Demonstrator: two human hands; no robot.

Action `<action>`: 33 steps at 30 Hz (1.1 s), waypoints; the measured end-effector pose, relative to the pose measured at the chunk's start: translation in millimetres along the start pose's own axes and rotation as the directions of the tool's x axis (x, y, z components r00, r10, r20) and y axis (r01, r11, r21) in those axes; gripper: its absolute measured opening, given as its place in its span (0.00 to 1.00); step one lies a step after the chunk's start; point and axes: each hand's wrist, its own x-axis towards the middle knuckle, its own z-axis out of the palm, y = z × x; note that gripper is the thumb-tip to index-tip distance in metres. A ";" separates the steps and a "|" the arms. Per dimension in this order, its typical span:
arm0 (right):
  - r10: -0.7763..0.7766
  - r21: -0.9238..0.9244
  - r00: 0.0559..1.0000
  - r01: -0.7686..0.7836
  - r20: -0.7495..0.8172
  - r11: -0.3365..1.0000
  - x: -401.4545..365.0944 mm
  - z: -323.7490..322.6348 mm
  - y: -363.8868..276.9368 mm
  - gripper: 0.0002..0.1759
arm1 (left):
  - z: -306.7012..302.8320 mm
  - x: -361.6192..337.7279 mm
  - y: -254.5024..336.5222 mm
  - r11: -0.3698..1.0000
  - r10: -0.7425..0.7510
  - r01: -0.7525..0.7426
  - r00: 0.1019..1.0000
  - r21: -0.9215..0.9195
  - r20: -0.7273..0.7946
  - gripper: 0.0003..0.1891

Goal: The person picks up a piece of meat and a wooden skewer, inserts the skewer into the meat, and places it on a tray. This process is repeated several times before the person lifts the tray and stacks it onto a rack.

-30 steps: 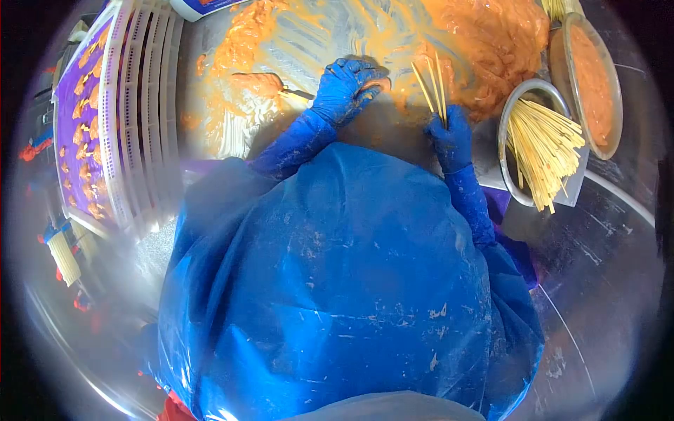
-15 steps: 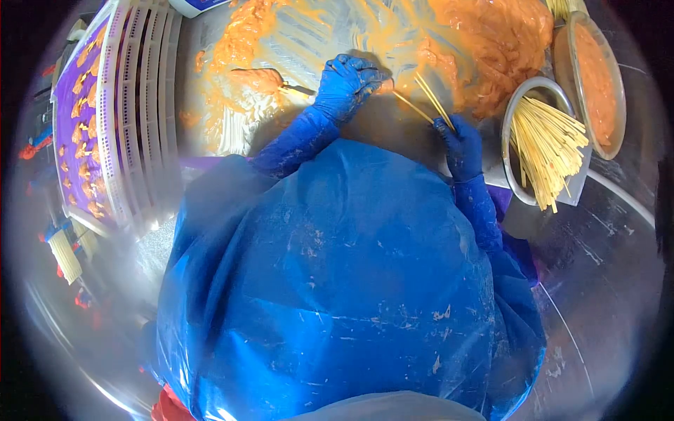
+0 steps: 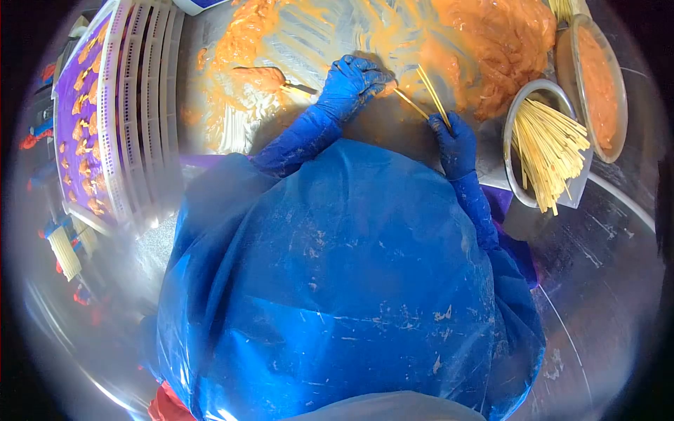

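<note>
My left hand (image 3: 349, 85), in a blue glove, is closed on a small piece of orange-coated raw meat (image 3: 388, 88), mostly hidden by the fingers. My right hand (image 3: 456, 145), gloved too, grips several thin wooden skewers. One skewer (image 3: 412, 104) slants toward the left hand, its tip right at the meat. The other skewers (image 3: 432, 91) point up and away over the metal table (image 3: 393, 133). Left of my left hand lies a meat piece on a stick (image 3: 261, 78).
Orange-coated meat (image 3: 495, 52) is heaped at the back right, with more meat (image 3: 242, 35) back left. A metal container (image 3: 509, 158) of skewers (image 3: 549, 149) and a bowl (image 3: 621, 105) of orange mixture stand right. Stacked trays (image 3: 133, 105) rise left, one purple-lined with skewered pieces.
My right hand has shifted slightly left, bringing the slanted skewer a little closer to the meat. The left hand has hardly moved.
</note>
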 end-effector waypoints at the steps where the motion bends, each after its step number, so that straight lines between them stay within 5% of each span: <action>1: 0.000 0.000 1.000 0.000 0.001 1.000 -0.1 0.5 0.9 0.09 | -0.2 -0.2 -0.7 1.000 -0.001 0.001 1.000 0.000 0.000 0.12; 3: 0.005 0.104 1.000 -0.007 0.017 0.995 0.1 0.5 -2.4 0.08 | -1.8 0.3 -1.6 0.999 0.022 -0.019 0.998 -0.048 0.062 0.16; 10: 0.059 -0.001 0.976 -0.060 0.210 0.998 15.1 -12.5 -31.1 0.10 | -5.3 3.7 -0.5 0.985 0.088 -0.075 0.993 -0.158 0.076 0.18; 13: -0.031 0.119 0.976 0.005 0.215 0.993 23.1 -15.0 -23.1 0.11 | -13.7 3.3 1.9 0.994 0.057 -0.056 0.998 -0.095 0.005 0.14; 15: -0.029 0.126 0.968 -0.002 0.248 0.992 24.7 -16.4 -17.1 0.15 | -17.0 -4.7 1.1 0.991 -0.127 0.128 0.991 0.040 -0.030 0.14; 18: 0.034 0.179 0.954 -0.091 0.298 0.980 25.1 -17.2 -20.2 0.11 | -17.3 -7.8 3.8 0.991 -0.126 0.125 0.992 0.047 0.010 0.12; 33: 0.040 0.054 0.924 -0.066 0.379 0.996 41.6 -9.5 -29.8 0.12 | -4.4 -12.2 -10.1 0.997 -0.040 0.043 0.998 -0.071 0.050 0.16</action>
